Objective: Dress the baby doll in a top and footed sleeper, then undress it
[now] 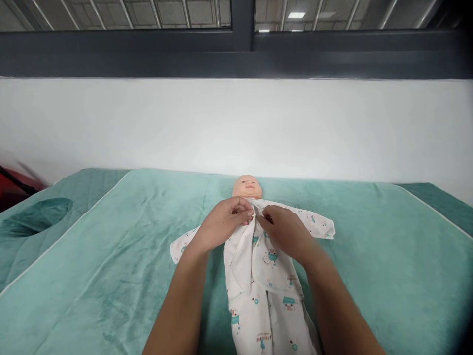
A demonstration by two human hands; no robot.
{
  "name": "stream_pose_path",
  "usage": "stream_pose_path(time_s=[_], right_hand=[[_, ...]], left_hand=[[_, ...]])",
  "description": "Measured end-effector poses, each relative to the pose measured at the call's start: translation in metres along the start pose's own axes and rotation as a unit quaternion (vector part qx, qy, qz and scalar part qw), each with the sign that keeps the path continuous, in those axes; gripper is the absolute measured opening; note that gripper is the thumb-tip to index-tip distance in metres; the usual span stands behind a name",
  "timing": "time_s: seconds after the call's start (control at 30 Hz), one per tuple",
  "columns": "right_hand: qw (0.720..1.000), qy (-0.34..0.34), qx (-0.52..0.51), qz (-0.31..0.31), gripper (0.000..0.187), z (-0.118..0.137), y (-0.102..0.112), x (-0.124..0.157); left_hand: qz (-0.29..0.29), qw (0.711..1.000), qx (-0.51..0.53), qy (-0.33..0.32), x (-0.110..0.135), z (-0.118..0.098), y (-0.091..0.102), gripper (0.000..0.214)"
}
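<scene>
A baby doll (247, 186) lies on its back, head toward the wall. It wears a white printed baby top (273, 259) with long sleeves spread to both sides, above matching printed trousers (258, 320). My left hand (225, 219) pinches the front edge of the top just below the doll's chin. Close beside it, my right hand (283, 227) has its fingers curled onto the other side of the same opening. The front panel stands slightly raised between the two hands. Whatever fastening lies under the fingertips is too small to make out.
A green velvety cover (121, 256) spreads beneath the doll, with a round hole (37, 217) at the left end. Behind it rises a white wall (185, 128) under a dark window frame (148, 54). Something red (16, 187) stands at the far left.
</scene>
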State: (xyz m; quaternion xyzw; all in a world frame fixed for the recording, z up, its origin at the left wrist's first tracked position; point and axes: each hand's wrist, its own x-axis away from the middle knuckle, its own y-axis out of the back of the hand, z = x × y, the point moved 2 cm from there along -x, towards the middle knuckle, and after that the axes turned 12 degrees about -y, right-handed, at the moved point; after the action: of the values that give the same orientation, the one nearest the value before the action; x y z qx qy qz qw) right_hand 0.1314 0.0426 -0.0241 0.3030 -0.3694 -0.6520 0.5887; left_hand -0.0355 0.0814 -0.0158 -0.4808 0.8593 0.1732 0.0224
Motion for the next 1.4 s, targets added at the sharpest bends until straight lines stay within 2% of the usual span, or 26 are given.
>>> stream_pose_path(time_s=[0.1,0.23,0.3,0.37,0.57,0.87,1.13,1.27,1.4], right_hand=[[0.981,0.009,-0.179,0.073,0.033,-0.011,0.005,-0.008],[0.899,0.023,-0.384,0.211,0.034,-0.021,-0.005,-0.02],[0.866,0.031,-0.438,0.238,0.035,-0.025,-0.01,-0.025],[0.853,0.031,-0.462,0.242,0.034,-0.029,-0.014,-0.029],[0.847,0.029,-0.469,0.249,0.035,-0.04,-0.02,-0.037],[0.835,0.101,-0.459,0.285,0.026,-0.045,-0.021,-0.037],[0.883,0.079,-0.407,0.221,0.028,-0.037,-0.022,-0.034],[0.883,0.069,-0.406,0.226,0.029,-0.037,-0.024,-0.034],[0.876,0.083,-0.413,0.236,0.027,-0.036,-0.022,-0.033]], left_hand=[[-0.002,0.999,0.043,-0.001,-0.002,-0.001,-0.002,0.016],[0.001,0.997,0.082,0.006,-0.005,0.0,-0.006,0.016],[0.002,0.996,0.092,0.014,-0.006,0.003,-0.008,0.017],[0.001,0.995,0.1,0.02,-0.007,0.007,-0.009,0.018],[-0.01,0.993,0.119,0.02,-0.01,0.014,-0.012,0.017],[-0.018,0.994,0.108,0.018,-0.011,0.016,-0.014,0.018],[0.015,0.999,0.033,0.013,-0.009,0.014,-0.013,0.017],[0.035,0.998,-0.048,-0.035,-0.007,0.009,-0.015,0.021],[0.046,0.994,-0.082,-0.047,-0.005,0.007,-0.018,0.021]])
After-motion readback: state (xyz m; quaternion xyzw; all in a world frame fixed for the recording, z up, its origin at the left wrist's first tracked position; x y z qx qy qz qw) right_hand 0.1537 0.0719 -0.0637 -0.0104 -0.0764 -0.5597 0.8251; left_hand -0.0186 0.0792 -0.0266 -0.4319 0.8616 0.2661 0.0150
